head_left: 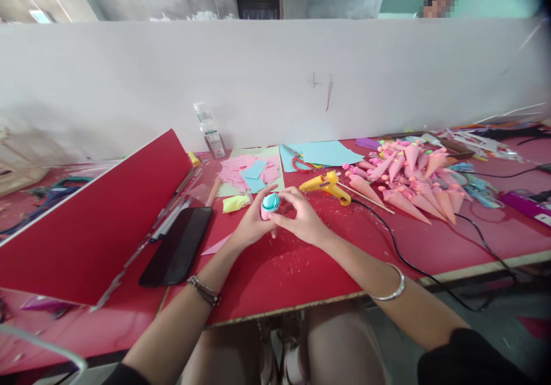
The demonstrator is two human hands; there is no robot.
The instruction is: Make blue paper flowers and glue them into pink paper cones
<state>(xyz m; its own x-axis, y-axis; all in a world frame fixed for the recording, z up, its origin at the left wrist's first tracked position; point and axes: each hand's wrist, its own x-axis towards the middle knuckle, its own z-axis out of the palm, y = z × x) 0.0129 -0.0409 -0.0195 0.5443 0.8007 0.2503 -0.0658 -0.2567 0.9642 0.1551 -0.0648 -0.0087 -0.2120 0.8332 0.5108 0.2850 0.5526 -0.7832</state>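
A small rolled paper piece (pixel 270 204), light blue at the top and pink round the outside, is held upright between my two hands above the red tabletop. My left hand (pixel 252 221) wraps it from the left. The fingers and thumb of my right hand (pixel 301 216) close on it from the right side. Just beyond my right hand lies a yellow glue gun (pixel 327 186). A crumpled yellow-green piece (pixel 236 203) and pink and light blue paper pieces (pixel 253 170) lie past my left hand. A pink paper triangle (pixel 216 246) is partly under my left forearm.
A heap of pink paper cones (pixel 413 172) covers the right side. The glue gun's black cord (pixel 396 247) runs over the table's front edge. Red-handled scissors (pixel 301 164) rest on blue sheets. A black phone (pixel 178 247) and a standing red board (pixel 99 218) are at left.
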